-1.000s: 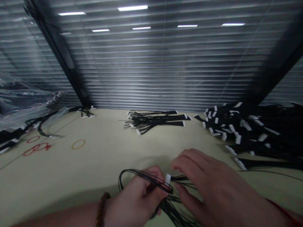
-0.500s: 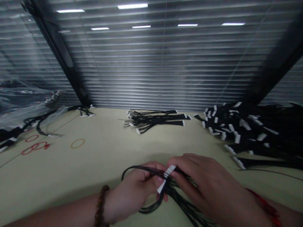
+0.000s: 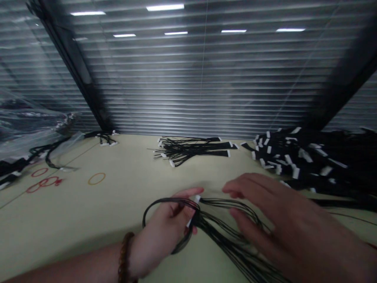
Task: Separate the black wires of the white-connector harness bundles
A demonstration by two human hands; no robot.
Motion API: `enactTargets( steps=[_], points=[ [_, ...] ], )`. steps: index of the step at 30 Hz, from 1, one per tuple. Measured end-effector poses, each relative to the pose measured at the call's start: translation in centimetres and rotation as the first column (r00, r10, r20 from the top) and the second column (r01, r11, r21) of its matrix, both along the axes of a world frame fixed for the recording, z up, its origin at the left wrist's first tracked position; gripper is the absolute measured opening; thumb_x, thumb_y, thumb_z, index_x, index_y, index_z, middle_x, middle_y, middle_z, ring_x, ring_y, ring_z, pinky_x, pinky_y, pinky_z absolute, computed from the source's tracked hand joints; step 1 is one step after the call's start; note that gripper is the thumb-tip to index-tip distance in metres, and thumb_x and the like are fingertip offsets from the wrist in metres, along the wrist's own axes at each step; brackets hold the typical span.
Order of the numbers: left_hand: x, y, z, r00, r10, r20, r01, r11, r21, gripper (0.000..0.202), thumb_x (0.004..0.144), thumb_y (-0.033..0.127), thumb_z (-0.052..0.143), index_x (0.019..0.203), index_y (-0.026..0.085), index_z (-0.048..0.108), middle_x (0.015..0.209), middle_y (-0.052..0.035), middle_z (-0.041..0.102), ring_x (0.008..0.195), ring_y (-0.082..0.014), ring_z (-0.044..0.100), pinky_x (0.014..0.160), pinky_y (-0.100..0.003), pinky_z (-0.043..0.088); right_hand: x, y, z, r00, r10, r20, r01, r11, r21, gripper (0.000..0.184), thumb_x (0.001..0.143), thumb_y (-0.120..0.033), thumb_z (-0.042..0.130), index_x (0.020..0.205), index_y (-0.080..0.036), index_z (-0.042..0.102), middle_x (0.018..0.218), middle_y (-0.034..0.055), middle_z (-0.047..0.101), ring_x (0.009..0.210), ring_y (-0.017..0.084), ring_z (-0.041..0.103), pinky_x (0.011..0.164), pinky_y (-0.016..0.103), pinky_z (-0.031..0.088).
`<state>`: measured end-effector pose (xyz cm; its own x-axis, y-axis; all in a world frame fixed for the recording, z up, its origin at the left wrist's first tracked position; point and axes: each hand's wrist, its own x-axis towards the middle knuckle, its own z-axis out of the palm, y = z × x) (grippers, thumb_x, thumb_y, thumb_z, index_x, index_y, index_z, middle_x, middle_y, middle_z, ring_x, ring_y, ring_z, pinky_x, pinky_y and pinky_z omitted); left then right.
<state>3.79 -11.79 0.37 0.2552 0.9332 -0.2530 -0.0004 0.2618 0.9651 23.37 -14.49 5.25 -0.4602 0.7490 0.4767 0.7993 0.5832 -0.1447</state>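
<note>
My left hand [image 3: 165, 232] is closed around a looped bundle of thin black wires [image 3: 224, 232] and pinches it beside a white connector [image 3: 193, 210]. A dark bead bracelet [image 3: 123, 257] sits on that wrist. My right hand [image 3: 273, 220] hovers just right of the connector with its fingers stretched and apart, lying over the loose wire strands that trail toward the bottom right. Both hands are low over the pale table [image 3: 88, 220], near its front edge.
A small heap of black wire harnesses [image 3: 191, 149] lies at the back centre, a large pile of them with white connectors [image 3: 309, 165] at the right. Clear plastic bags [image 3: 26, 129] and more wires sit at the left, near red and orange rubber bands [image 3: 96, 179]. Window blinds [image 3: 200, 78] close the back.
My right hand has let go of the connector end and slid right along the strands with its fingers now spread. The left hand keeps the loop and has shifted slightly up and left.
</note>
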Motion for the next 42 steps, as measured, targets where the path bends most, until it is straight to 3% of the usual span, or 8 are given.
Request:
enactTargets(
  steps=[5, 7, 12, 19, 25, 32, 38, 42],
  points=[
    [-0.1, 0.4, -0.1, 0.989, 0.113, 0.098, -0.108, 0.993, -0.051, 0.037, 0.071, 0.034, 0.065, 0.103, 0.016, 0.063, 0.069, 0.0018, 0.055, 0.053, -0.0087, 0.042, 0.049, -0.02, 0.034, 3.8, -1.0, -0.7, 0.958, 0.039, 0.285, -0.084, 0.985, 0.149, 0.026, 0.075, -0.013, 0.035, 0.059, -0.024, 0.053, 0.049, 0.0001, 0.051, 0.036, 0.015, 0.043, 0.038, 0.03, 0.024],
    [-0.2, 0.5, -0.2, 0.983, 0.141, 0.117, -0.137, 0.99, -0.041, 0.038, 0.069, 0.034, 0.068, 0.103, 0.016, 0.063, 0.067, 0.0021, 0.054, 0.053, -0.009, 0.042, 0.048, -0.02, 0.033, 4.1, -1.4, -1.8, 0.922, 0.072, 0.381, -0.121, 0.987, 0.108, 0.028, 0.064, -0.007, 0.036, 0.048, -0.025, 0.05, 0.039, 0.0, 0.046, 0.028, 0.015, 0.04, 0.035, 0.031, 0.018],
    [-0.4, 0.3, -0.5, 0.985, 0.125, 0.121, -0.126, 0.992, -0.002, 0.037, 0.071, 0.037, 0.068, 0.102, 0.018, 0.063, 0.065, 0.0032, 0.053, 0.051, -0.0083, 0.042, 0.047, -0.02, 0.032, 1.4, -1.5, -3.3, 0.882, 0.157, 0.445, -0.197, 0.979, 0.044, 0.034, 0.055, 0.001, 0.031, 0.05, -0.022, 0.055, 0.043, 0.0013, 0.053, 0.032, 0.016, 0.047, 0.036, 0.03, 0.028],
    [-0.5, 0.0, -0.1, 0.998, 0.022, 0.052, -0.029, 0.99, 0.137, 0.035, 0.076, 0.039, 0.063, 0.101, 0.015, 0.061, 0.062, 0.0029, 0.053, 0.049, -0.0085, 0.043, 0.044, -0.02, 0.033, 1.0, -1.1, -2.5, 0.945, 0.111, 0.307, -0.112, 0.994, -0.017, 0.031, 0.059, 0.0, 0.035, 0.053, -0.021, 0.057, 0.047, 0.0014, 0.057, 0.036, 0.016, 0.053, 0.036, 0.028, 0.032],
    [-0.7, -0.1, -0.2, 0.995, 0.001, 0.097, -0.017, 0.986, 0.166, 0.032, 0.079, 0.041, 0.061, 0.101, 0.017, 0.061, 0.062, 0.0035, 0.052, 0.049, -0.0078, 0.044, 0.044, -0.018, 0.034, 0.7, -0.8, -2.7, 0.968, 0.169, 0.186, -0.098, 0.936, -0.339, 0.026, 0.069, -0.005, 0.044, 0.064, -0.022, 0.062, 0.053, -0.0014, 0.061, 0.045, 0.014, 0.057, 0.045, 0.023, 0.04],
    [-0.6, -0.7, 0.0, 0.967, -0.106, 0.232, 0.072, 0.986, 0.152, 0.031, 0.073, 0.042, 0.069, 0.094, 0.019, 0.063, 0.068, 0.0025, 0.056, 0.052, -0.0075, 0.045, 0.046, -0.017, 0.039, -1.5, 0.1, 0.0, 0.941, 0.222, -0.255, -0.321, 0.826, -0.464, 0.035, 0.08, -0.005, 0.04, 0.093, -0.028, 0.063, 0.093, -0.0079, 0.066, 0.089, 0.008, 0.062, 0.08, 0.016, 0.045],
    [-0.5, -0.7, 0.4, 0.961, -0.204, 0.188, 0.181, 0.974, 0.133, 0.037, 0.073, 0.049, 0.066, 0.091, 0.016, 0.061, 0.067, 0.002, 0.055, 0.049, -0.0066, 0.045, 0.045, -0.017, 0.037, -1.6, -0.2, -0.4, 0.977, 0.107, -0.182, -0.187, 0.836, -0.515, 0.025, 0.087, -0.016, 0.04, 0.087, -0.023, 0.065, 0.09, -0.0019, 0.067, 0.083, 0.014, 0.062, 0.078, 0.026, 0.045],
    [-0.4, -1.0, 0.4, 0.949, -0.247, 0.199, 0.231, 0.968, 0.1, 0.037, 0.072, 0.048, 0.066, 0.091, 0.016, 0.059, 0.063, 0.0024, 0.055, 0.049, -0.0067, 0.045, 0.046, -0.018, 0.036, -2.0, -0.3, -0.8, 0.978, 0.082, -0.193, -0.184, 0.778, -0.601, 0.022, 0.087, -0.019, 0.049, 0.081, -0.031, 0.067, 0.082, -0.0095, 0.068, 0.076, 0.012, 0.062, 0.069, 0.022, 0.042]
  ],
)
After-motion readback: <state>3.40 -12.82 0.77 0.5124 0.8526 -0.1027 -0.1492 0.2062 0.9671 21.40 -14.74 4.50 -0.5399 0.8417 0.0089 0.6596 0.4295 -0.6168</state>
